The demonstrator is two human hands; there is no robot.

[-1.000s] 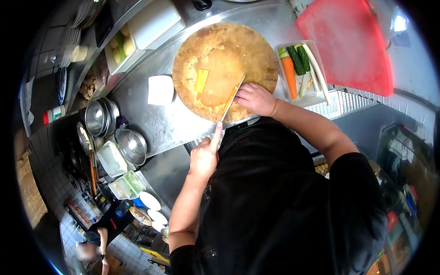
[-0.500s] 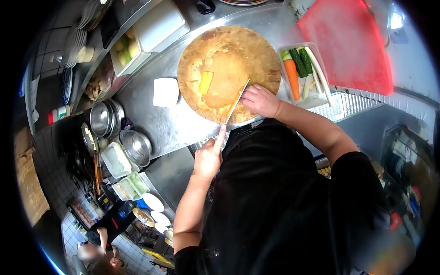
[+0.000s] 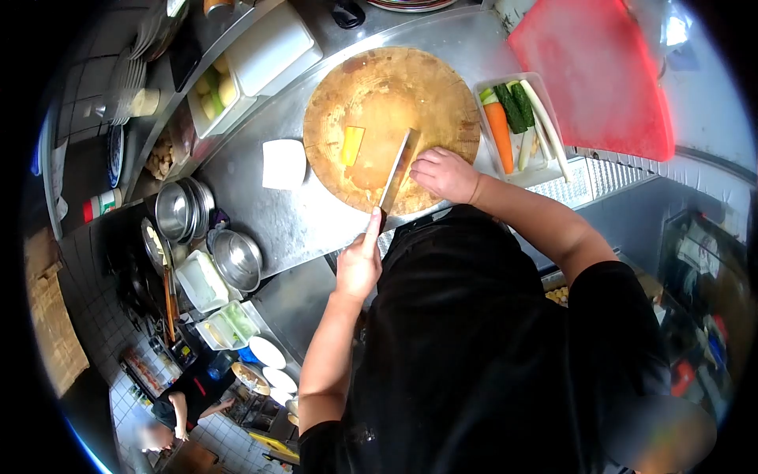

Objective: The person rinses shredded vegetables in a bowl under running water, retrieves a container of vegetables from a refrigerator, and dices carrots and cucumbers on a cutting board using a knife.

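Observation:
The handle of a cleaver [image 3: 395, 170] is in my left hand [image 3: 359, 265], with the index finger stretched along it. Its blade is tilted over the round wooden board [image 3: 450, 95], near the fingertips of my right hand [image 3: 445, 175]. Those fingers are curled and pressed together on the board's lower right part; what lies under them is too small and hidden to name. A flat orange-yellow piece [image 3: 353, 146] lies on the board left of the blade. Beside the board at the left is a white square dish [image 3: 283, 164].
Right of the board, a tray [image 3: 542, 172] holds a carrot [image 3: 499, 130], cucumber pieces and pale stalks. Behind it leans a red board [image 3: 592, 79]. Metal bowls [image 3: 237, 261] and plastic containers stand at the left. A co-worker [image 3: 185, 403] is at the lower left.
The blade has shifted left, away from my right fingertips, and turned so more of its side shows. My right hand stays nearly in place. The co-worker's arms have moved.

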